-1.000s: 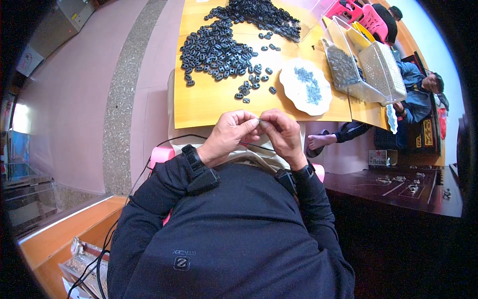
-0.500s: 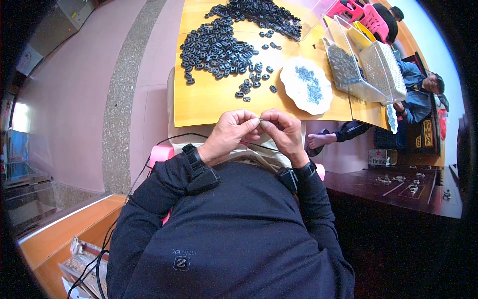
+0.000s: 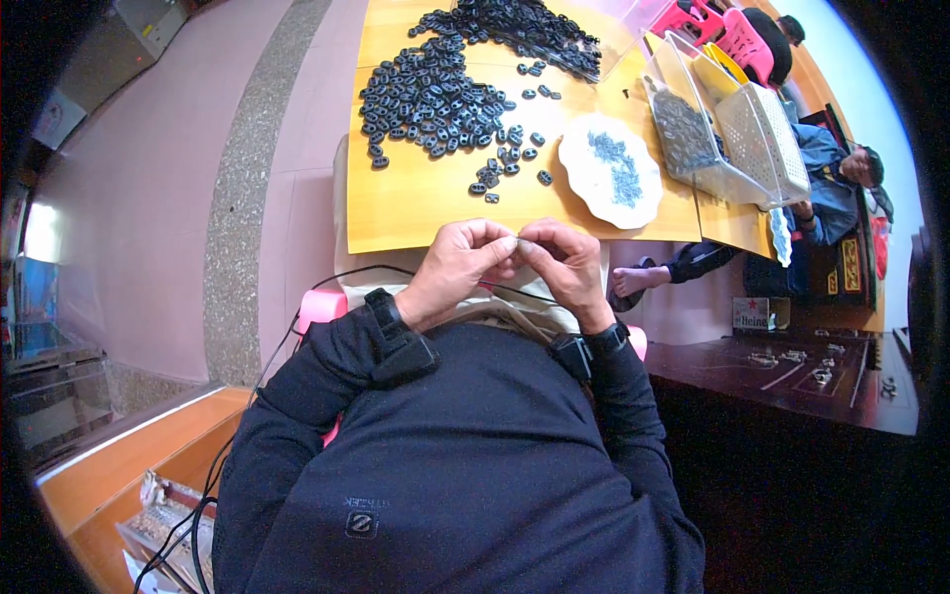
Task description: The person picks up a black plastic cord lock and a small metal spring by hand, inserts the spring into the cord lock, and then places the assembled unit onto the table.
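Note:
My left hand (image 3: 457, 267) and my right hand (image 3: 568, 265) meet just off the table's near edge, fingertips touching. Each is closed in a pinch, thumb against forefinger. Something tiny and dark seems to sit where the fingertips join, but it is mostly hidden and too small to name. Beyond them, small black oval plastic pieces with two holes (image 3: 426, 104) form a heap on the yellow table (image 3: 416, 213). A few loose ones (image 3: 492, 176) lie closer to my hands. To the right, a white scalloped plate (image 3: 579, 188) holds many tiny grey parts (image 3: 618, 163).
Right of the plate stand a clear plastic bin (image 3: 683, 163) with dark pieces and a white perforated basket (image 3: 762, 139). Another clear container (image 3: 618, 35) lies at the far side. A person (image 3: 831, 178) sits at the right. A black cable (image 3: 371, 265) runs past my left wrist.
Almost nothing differs. My hands keep the same pinch at the same spot, and the whole view has shifted very slightly.

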Motion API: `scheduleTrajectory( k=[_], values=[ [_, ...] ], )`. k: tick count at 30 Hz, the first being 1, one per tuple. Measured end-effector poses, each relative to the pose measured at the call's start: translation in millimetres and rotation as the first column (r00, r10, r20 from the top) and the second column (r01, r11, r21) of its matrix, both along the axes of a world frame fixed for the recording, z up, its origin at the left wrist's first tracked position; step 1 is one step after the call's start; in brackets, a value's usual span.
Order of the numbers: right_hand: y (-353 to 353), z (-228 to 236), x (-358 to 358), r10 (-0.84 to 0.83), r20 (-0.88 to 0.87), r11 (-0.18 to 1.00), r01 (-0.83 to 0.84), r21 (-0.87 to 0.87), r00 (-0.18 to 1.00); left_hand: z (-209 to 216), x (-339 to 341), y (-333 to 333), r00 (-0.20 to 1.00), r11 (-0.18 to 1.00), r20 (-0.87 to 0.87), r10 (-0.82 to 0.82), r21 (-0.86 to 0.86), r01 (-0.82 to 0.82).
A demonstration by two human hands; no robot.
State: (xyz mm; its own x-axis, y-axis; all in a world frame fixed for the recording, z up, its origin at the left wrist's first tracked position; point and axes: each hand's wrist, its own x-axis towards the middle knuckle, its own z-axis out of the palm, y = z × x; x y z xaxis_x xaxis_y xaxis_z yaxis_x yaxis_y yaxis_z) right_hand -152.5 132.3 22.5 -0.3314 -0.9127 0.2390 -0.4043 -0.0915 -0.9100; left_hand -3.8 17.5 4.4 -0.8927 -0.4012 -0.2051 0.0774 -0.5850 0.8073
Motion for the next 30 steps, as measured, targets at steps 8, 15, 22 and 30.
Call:
scheduleTrajectory(
  k=[8,15,22,30],
  values=[
    [6,8,-10,0.119,0.237,0.982,-0.149,0.114,0.964,-2,4,-2,0.991,0.993,0.057,-0.119,0.011,0.119],
    [8,1,-17,0.126,0.515,0.958,-0.238,0.157,0.848,5,6,-4,0.978,0.975,0.011,-0.208,0.080,0.207],
    [4,1,-10,0.098,0.285,0.994,-0.107,0.018,0.954,15,5,-2,0.990,0.984,0.037,-0.135,0.120,0.129],
    [2,11,-3,0.050,-0.157,0.997,-0.059,-0.053,0.986,10,4,-2,0.996,0.987,0.025,-0.090,0.138,0.085]
  ],
)
